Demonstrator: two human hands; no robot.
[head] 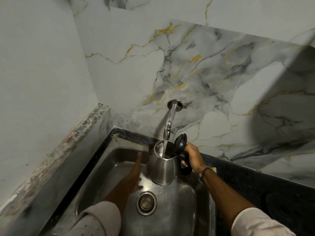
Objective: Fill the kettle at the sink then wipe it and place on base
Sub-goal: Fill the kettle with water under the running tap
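Observation:
A steel kettle (162, 169) hangs over the steel sink (172, 217), its black lid (180, 143) flipped up. Water runs from the chrome tap (169, 123) on the wall straight into the kettle's mouth. My right hand (192, 155) grips the kettle's black handle on the right side. Just left of the kettle, my left hand (134, 172) is stretched flat over the sink, fingers straight, apart from the kettle's body and holding nothing. The round black base (286, 208) lies on the dark counter at the right.
The sink drain (146, 202) sits below the kettle. A marble-patterned wall (196, 68) stands behind the tap, and a plain wall with a worn ledge (68, 147) closes the left side. The dark counter (242, 174) runs along the right.

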